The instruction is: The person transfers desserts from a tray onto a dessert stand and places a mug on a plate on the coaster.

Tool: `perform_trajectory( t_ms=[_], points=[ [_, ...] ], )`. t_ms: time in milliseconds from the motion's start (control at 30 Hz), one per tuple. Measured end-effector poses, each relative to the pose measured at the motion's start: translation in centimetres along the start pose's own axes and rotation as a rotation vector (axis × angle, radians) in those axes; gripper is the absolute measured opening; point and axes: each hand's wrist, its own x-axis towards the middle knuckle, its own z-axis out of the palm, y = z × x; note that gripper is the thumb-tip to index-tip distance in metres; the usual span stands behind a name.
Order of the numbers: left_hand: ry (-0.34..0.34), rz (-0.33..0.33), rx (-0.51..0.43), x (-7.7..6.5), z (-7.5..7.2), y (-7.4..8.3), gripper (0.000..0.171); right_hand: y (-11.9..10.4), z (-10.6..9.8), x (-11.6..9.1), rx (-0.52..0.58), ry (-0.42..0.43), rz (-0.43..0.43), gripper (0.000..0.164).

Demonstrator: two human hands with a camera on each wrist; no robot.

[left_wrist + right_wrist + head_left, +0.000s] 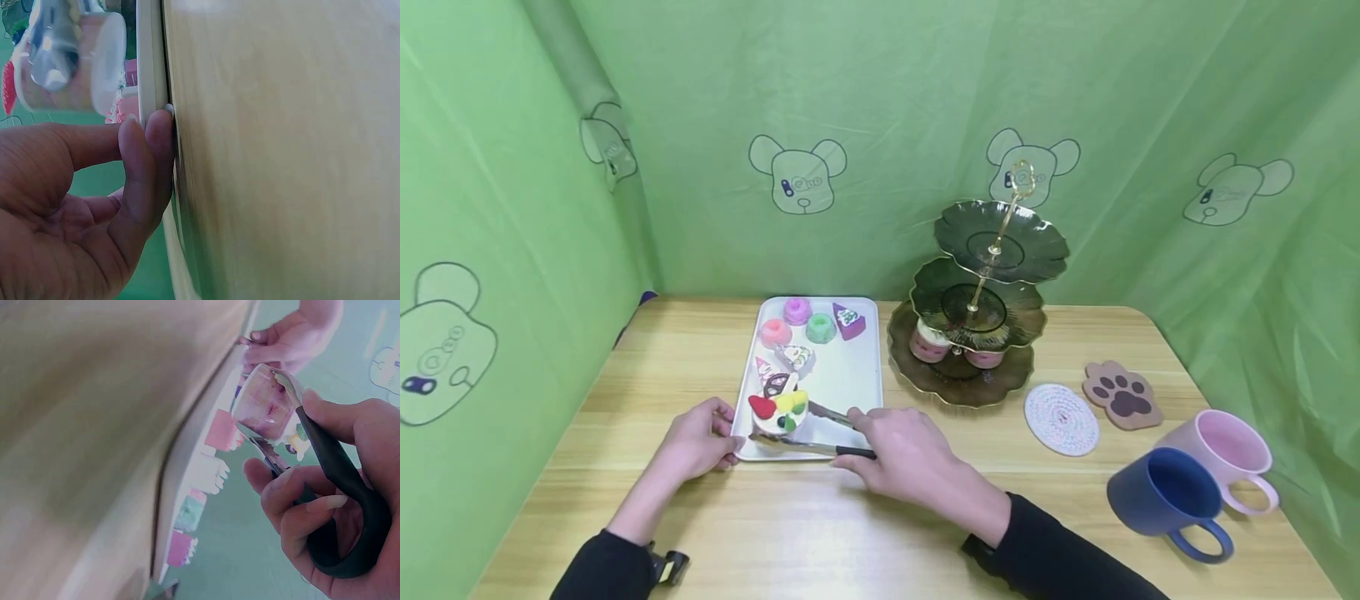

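Note:
My right hand (913, 458) holds black-handled metal tongs (808, 447). Between the tongs' ends is a dessert cup (781, 408) topped with strawberry and yellow fruit, over the near left part of a white tray (842, 387). In the right wrist view, the tongs (328, 447) clasp the cup's (265, 403) clear side. At the tray's near left corner, my left hand (696, 442) pinches the rim, seen close up in the left wrist view. Small toy cakes stand on the tray: a pink one (797, 311), a green one (821, 328), a coral one (775, 332) and several slices (848, 321).
Right of the tray stands a dark three-tier stand (958, 392) with pink dessert cups (929, 346) on its bottom tier. Farther right lie a round woven coaster (1062, 419) and a paw-print coaster (1122, 395). A blue mug (1161, 492) and a pink mug (1232, 450) are near the right edge.

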Motion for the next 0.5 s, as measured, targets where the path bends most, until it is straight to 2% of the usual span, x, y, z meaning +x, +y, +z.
perform_trajectory(
  t_ms=[200, 500],
  points=[
    [-0.001, -0.004, 0.006, 0.0, 0.0, 0.0, 0.036, 1.1, -1.5, -1.4, 0.013, 0.039, 0.016, 0.049],
    [-0.008, -0.003, 0.008, -0.1, 0.0, 0.2, 0.037, 3.7, -3.0, -4.1, 0.004, 0.063, 0.103, 0.039]
  ],
)
